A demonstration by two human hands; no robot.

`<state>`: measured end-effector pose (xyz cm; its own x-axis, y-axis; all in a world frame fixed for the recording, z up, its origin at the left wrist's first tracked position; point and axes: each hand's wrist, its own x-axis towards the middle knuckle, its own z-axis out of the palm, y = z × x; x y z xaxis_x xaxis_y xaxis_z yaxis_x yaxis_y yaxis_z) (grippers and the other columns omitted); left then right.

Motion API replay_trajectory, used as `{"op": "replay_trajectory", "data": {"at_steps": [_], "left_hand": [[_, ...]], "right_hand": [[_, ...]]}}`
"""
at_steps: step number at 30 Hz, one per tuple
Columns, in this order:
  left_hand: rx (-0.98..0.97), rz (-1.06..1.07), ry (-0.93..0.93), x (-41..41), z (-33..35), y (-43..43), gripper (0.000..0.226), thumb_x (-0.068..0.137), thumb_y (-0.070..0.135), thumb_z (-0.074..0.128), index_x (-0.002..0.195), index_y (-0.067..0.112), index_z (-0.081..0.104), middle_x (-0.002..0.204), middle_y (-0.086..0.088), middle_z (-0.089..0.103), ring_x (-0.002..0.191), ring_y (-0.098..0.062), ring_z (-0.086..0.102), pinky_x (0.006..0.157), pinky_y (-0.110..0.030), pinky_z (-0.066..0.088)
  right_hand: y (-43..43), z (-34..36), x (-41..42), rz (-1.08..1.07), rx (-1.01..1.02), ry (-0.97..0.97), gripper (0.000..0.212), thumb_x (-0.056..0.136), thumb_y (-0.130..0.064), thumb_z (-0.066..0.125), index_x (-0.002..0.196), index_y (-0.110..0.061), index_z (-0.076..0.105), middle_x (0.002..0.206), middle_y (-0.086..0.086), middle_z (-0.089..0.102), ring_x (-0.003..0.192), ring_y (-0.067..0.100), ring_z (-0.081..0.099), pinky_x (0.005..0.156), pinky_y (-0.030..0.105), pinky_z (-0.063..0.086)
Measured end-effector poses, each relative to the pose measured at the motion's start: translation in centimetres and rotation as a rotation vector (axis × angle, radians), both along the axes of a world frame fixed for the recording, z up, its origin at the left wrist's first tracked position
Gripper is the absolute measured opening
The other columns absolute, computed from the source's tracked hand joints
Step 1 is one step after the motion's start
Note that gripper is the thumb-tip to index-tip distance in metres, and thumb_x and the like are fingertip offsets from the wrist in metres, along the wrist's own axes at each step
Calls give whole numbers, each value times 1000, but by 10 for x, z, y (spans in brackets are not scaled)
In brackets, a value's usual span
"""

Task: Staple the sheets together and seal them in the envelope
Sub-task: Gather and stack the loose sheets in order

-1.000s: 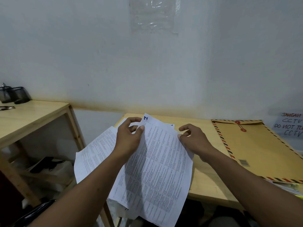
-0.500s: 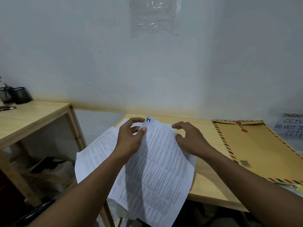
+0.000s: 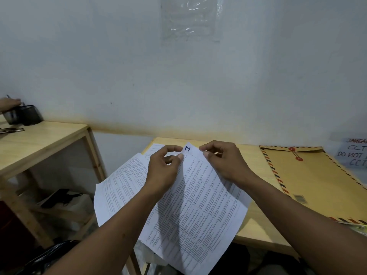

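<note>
Both hands are working at the far end of a stack of white printed sheets (image 3: 198, 211) covered in dense tabulated text. The left hand (image 3: 162, 171) is pinching the upper edge of the sheets between thumb and curled forefinger, just beside a blue handwritten numeral on the top corner. The right hand (image 3: 224, 163) is pinching the same upper edge from the other side, with a narrow gap between the two hands. The sheets are fanning out unevenly: one is projecting to the left past the table's side, and the lower ends are hanging over the near edge of the light wooden table (image 3: 256, 231).

The large brown paper envelope with a red-and-blue striped border (image 3: 317, 185) is lying flat on the right part of the same table, apart from the sheets and beside the right forearm. Its flap is lying folded down, with a red string running between two red discs (image 3: 295, 154).

A handwritten paper notice (image 3: 355, 153) is leaning against the white wall behind the envelope. On a second wooden table (image 3: 39, 139) at the left, two black mesh pen holders (image 3: 29, 115) are standing, and another person's hand (image 3: 10, 104) is reaching over them.
</note>
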<state>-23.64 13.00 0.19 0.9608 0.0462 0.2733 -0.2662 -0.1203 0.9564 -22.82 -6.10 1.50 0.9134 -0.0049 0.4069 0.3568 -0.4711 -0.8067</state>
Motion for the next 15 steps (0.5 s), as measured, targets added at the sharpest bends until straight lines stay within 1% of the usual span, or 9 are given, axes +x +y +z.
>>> {"op": "replay_trajectory", "data": {"at_steps": [2, 4, 6, 8, 10, 12, 13, 15], "left_hand": [[-12, 27, -4, 0, 0, 1, 10, 94, 19, 72, 101, 25, 75, 77, 6, 77, 74, 1, 72, 58, -11, 53], [-33, 29, 12, -2, 0, 2, 12, 92, 20, 73, 101, 26, 77, 84, 2, 80, 82, -7, 75, 64, -15, 56], [-64, 18, 41, -4, -1, 5, 12, 93, 19, 73, 102, 26, 77, 84, -5, 79, 82, -12, 75, 66, -18, 58], [-69, 9, 65, -7, -4, 10, 12, 93, 19, 72, 102, 26, 76, 86, -12, 78, 79, -13, 73, 69, -21, 56], [-54, 12, 70, -12, -9, 17, 12, 92, 18, 73, 100, 26, 76, 87, -12, 77, 78, -11, 71, 71, -23, 55], [-7, 24, 58, -17, -17, 25, 14, 91, 17, 75, 100, 27, 75, 85, -11, 76, 79, -7, 70, 72, -20, 50], [31, 28, 55, -20, -21, 29, 15, 90, 19, 75, 101, 29, 75, 84, -10, 75, 82, -7, 71, 73, -19, 48], [99, 31, 70, -23, -30, 36, 15, 90, 21, 76, 101, 32, 74, 82, -6, 77, 87, -10, 73, 76, -22, 48]], "right_hand": [[0, 3, 1, 14, 0, 18, 18, 93, -13, 63, 99, -21, 78, 83, -10, 69, 76, 5, 61, 74, 20, 46], [0, 4, 2, 34, -10, 33, 16, 92, -14, 64, 98, -21, 77, 77, -10, 67, 70, 2, 57, 73, 20, 44], [2, 4, 2, 58, -10, 50, 13, 91, -15, 67, 97, -21, 77, 73, -12, 66, 70, 3, 57, 74, 20, 45], [4, 2, 2, 84, 7, 70, 12, 90, -13, 69, 96, -19, 77, 72, -14, 66, 76, 2, 60, 78, 20, 45], [7, -2, 0, 122, 25, 94, 9, 89, -13, 72, 94, -17, 77, 74, -12, 68, 78, 0, 62, 81, 21, 45], [11, -10, -3, 157, 29, 129, 6, 88, -14, 74, 93, -16, 77, 77, -5, 69, 77, -1, 62, 82, 22, 46], [13, -15, -5, 164, 27, 154, 6, 88, -14, 74, 93, -16, 77, 78, 0, 70, 77, -1, 62, 82, 22, 46], [17, -25, -7, 167, 26, 221, 5, 87, -15, 75, 92, -16, 77, 79, 4, 71, 78, 2, 64, 83, 23, 48]]}}
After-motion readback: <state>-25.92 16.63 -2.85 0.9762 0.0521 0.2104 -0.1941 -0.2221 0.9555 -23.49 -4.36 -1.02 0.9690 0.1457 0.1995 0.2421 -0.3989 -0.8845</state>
